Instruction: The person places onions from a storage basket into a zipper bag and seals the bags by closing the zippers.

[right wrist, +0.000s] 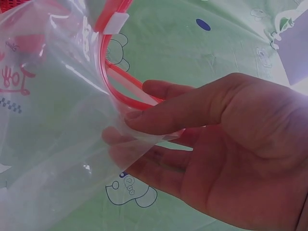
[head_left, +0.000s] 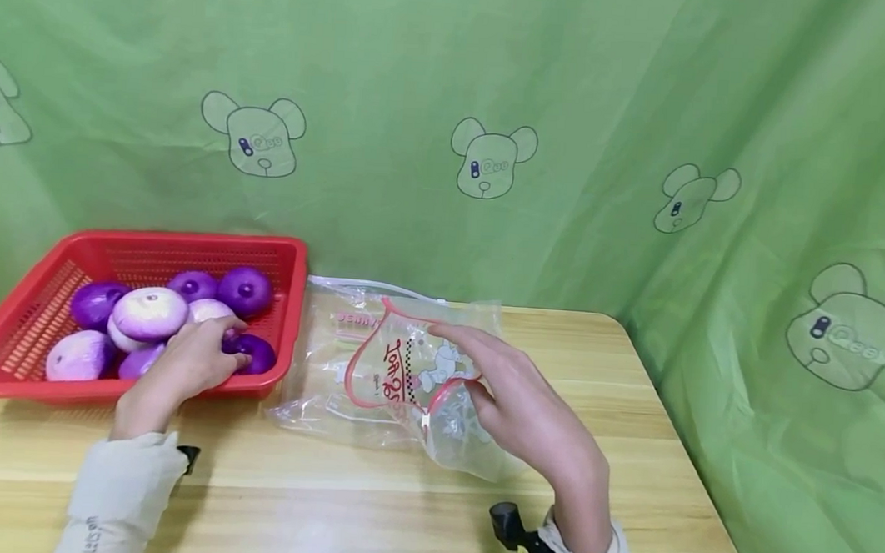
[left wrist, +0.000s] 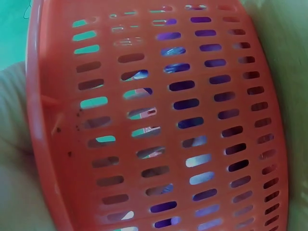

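My left hand (head_left: 190, 359) reaches over the near rim of a red plastic basket (head_left: 294, 302). Its thumb and fingers grip a dark purple onion (head_left: 256, 355) near the basket's right end. Other onions, such as a pale one (head_left: 151, 313), lie around it. In the left wrist view the slotted basket wall (left wrist: 159, 108) hides the fingers. My right hand (head_left: 529, 402) pinches the edge of a clear zip bag (head_left: 440, 377) with a red zipper and printed red letters. The bag's mouth gapes open. From the right wrist view, thumb and fingers (right wrist: 175, 108) hold the plastic beside the red zipper.
Another clear bag (head_left: 313, 370) with a white zip strip lies flat on the wooden table (head_left: 310, 503), between basket and held bag. A green curtain (head_left: 386, 207) printed with bear heads hangs behind the table and along its right side.
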The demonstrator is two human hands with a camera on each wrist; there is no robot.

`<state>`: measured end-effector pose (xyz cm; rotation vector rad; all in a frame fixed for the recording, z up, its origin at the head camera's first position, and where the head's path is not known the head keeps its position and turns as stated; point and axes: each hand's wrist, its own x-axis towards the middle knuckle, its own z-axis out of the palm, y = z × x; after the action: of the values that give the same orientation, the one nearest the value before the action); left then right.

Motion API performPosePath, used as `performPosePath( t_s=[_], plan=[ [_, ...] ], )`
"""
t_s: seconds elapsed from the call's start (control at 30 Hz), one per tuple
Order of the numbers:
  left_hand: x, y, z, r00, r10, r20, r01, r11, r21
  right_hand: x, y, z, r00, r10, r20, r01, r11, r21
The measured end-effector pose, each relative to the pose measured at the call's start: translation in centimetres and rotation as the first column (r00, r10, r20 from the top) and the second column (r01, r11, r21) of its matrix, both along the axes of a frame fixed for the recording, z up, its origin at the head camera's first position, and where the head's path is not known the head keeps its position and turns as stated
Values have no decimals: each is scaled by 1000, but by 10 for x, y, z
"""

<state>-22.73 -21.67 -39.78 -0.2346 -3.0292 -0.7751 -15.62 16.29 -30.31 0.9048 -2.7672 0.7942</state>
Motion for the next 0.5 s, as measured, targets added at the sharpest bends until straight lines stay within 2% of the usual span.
performPosePath(
  t_s=[0.27, 0.5],
  plan=[
    [0, 0, 2, 1000, -5, -20, 6, 1000, 27, -1, -3, -1, 1000, 0, 26, 0, 1000, 14],
    [1, 2, 1, 999, 0, -37, 0, 1000, 7, 0, -3, -2, 1000, 1, 19, -1, 1000, 25]
  ],
)
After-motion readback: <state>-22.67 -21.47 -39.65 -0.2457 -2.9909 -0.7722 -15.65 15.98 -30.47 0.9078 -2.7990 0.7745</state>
